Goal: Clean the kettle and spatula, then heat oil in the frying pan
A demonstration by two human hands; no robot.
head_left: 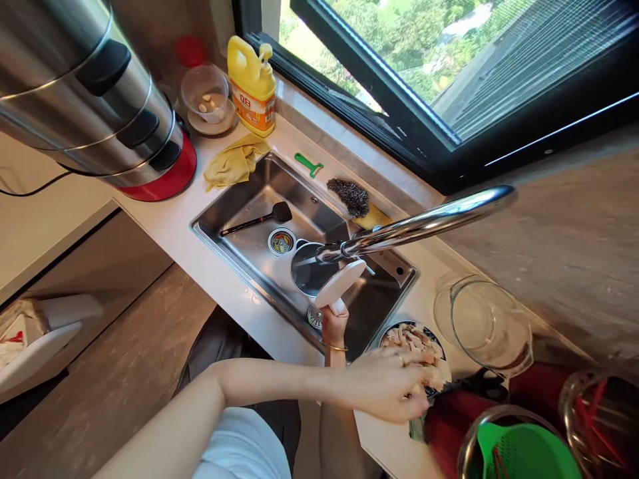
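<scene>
My left hand (392,386), with a ring on one finger, reaches across over my right forearm to a dark-rimmed plate. Its fingers are curled into torn-looking, pale brown food pieces (407,338) heaped there; their kind is unclear. My right hand (335,320), with a gold bangle at the wrist, grips the knob of a white lid (344,283), holding it tilted above the sink (239,189). Beyond the lid a white pot (305,269) with a dark handle sits in the sink under the chrome faucet (424,226), partly hidden by the lid.
A black spatula (264,218) lies in the sink. Behind it are a green peeler (309,164), steel wool (349,196), a yellow cloth (234,163) and a yellow pump jug (253,90). On the right stand a glass bowl (492,322) and a green strainer (532,452). A steel steamer (94,100) stands left.
</scene>
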